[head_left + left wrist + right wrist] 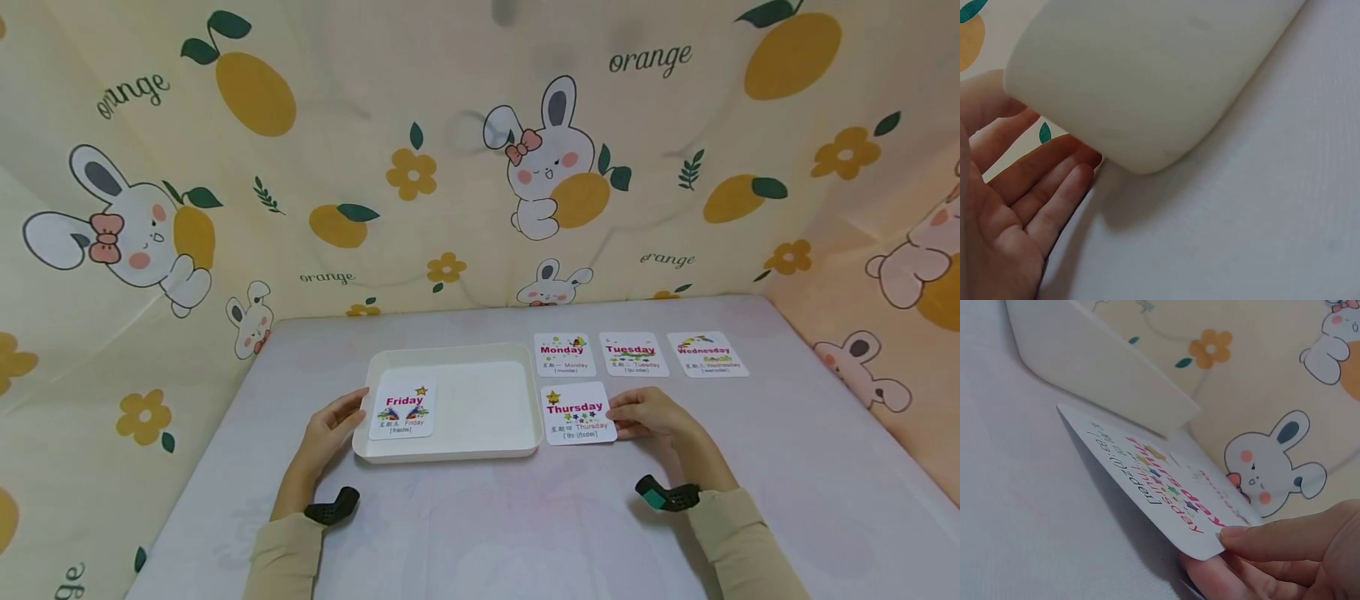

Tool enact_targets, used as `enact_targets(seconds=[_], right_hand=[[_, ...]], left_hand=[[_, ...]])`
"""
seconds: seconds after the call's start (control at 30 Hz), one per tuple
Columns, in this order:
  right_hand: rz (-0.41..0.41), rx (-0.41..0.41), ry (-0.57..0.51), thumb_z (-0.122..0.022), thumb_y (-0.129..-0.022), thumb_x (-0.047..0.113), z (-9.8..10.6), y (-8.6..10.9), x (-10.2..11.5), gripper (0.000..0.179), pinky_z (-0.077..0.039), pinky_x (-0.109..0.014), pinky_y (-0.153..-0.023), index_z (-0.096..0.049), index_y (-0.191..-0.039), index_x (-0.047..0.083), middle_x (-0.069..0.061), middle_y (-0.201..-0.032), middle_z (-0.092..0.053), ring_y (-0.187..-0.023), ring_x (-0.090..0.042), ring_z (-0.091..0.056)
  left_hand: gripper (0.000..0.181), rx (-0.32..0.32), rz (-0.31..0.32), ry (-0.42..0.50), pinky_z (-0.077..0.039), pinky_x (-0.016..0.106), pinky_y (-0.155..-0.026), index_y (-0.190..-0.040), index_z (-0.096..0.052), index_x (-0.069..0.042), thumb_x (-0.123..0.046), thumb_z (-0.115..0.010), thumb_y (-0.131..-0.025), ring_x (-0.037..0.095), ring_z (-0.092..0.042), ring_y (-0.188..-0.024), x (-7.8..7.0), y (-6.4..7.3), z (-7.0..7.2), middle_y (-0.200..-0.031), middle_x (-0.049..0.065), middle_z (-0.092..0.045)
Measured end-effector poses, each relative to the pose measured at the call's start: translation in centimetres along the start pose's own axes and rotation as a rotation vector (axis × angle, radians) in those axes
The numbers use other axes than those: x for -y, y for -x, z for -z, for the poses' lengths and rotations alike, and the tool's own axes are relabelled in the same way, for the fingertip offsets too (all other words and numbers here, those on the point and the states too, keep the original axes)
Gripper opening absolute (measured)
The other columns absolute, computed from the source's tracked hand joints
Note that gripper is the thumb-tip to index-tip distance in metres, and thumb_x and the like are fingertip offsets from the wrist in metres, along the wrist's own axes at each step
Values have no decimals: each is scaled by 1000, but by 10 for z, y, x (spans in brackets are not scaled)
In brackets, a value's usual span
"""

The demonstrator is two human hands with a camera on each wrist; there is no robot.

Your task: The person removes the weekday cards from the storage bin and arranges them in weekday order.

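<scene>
My right hand point(651, 414) pinches the right edge of the white Thursday card point(579, 414), thumb on its face and fingers beneath. In the right wrist view this card point(1147, 481) is tilted, its near edge lifted off the table. At the left end of a shallow white tray point(487, 450), my left hand point(333, 425) touches the side with fairly straight fingers. Inside the tray, at its left, lies the Friday card point(402, 408). The left wrist view shows the tray's outer wall point(1147, 81) beside the fingertips.
Behind the Thursday card, the Monday card point(565, 356), Tuesday card point(633, 356) and Wednesday card point(708, 356) lie in a row on the pale tablecloth point(480, 525). A curtain with rabbits and oranges point(450, 83) encloses the table's back and sides.
</scene>
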State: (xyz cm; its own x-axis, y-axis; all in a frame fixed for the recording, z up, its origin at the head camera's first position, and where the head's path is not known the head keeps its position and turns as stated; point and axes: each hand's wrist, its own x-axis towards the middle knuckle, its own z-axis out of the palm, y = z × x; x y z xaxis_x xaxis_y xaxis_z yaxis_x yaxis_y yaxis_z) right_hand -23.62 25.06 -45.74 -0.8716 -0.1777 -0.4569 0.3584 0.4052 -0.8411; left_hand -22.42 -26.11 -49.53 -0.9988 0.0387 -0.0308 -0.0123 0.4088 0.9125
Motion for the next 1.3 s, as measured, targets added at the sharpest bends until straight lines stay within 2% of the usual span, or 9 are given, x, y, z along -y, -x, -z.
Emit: enact_targets(seconds=[0.27,0.53,0.7,0.93,1.3], right_hand=[[-10,-32,26,-63,-91,13,-4,5,5,40,-57,-21,-63,-56,-121,-12,2,-78,-70,-64,-7,-65],[-19,-68,71,-65,-90,15,-5,4,3,32,-55,-20,-58,-62,-112,-9,3,-67,-63,-58,-7,-60],[-23,-83,99,-65,-90,16,-7,4,3,30,-54,-20,-57,-65,-108,-8,2,-66,-63,-57,-8,-59],[-16,-106,125,-66,-90,15,-7,6,6,27,-53,-19,-56,-67,-104,-9,1,-66,-65,-57,-8,-59],[14,-108,124,-67,-89,15,-7,6,7,30,-54,-20,-59,-66,-105,-10,2,-70,-67,-60,-8,-62]], left_hand=[[48,1,1,7,-37,0,-90,-140,-50,-11,-30,-58,-96,-18,-48,-103,1,0,0,-147,11,-50],[49,5,6,7,-36,0,-90,-140,-49,-12,-32,-57,-96,-19,-47,-103,1,0,1,-148,10,-49],[48,-1,11,11,-37,0,-90,-140,-50,-12,-30,-58,-96,-18,-48,-103,-1,1,0,-148,9,-49],[48,-6,-30,45,-39,1,-89,-140,-49,-9,-25,-58,-96,-16,-50,-102,0,0,0,-146,14,-51],[47,-15,-12,12,-39,1,-90,-139,-50,-10,-27,-58,-96,-15,-50,-103,2,-1,0,-146,12,-51]])
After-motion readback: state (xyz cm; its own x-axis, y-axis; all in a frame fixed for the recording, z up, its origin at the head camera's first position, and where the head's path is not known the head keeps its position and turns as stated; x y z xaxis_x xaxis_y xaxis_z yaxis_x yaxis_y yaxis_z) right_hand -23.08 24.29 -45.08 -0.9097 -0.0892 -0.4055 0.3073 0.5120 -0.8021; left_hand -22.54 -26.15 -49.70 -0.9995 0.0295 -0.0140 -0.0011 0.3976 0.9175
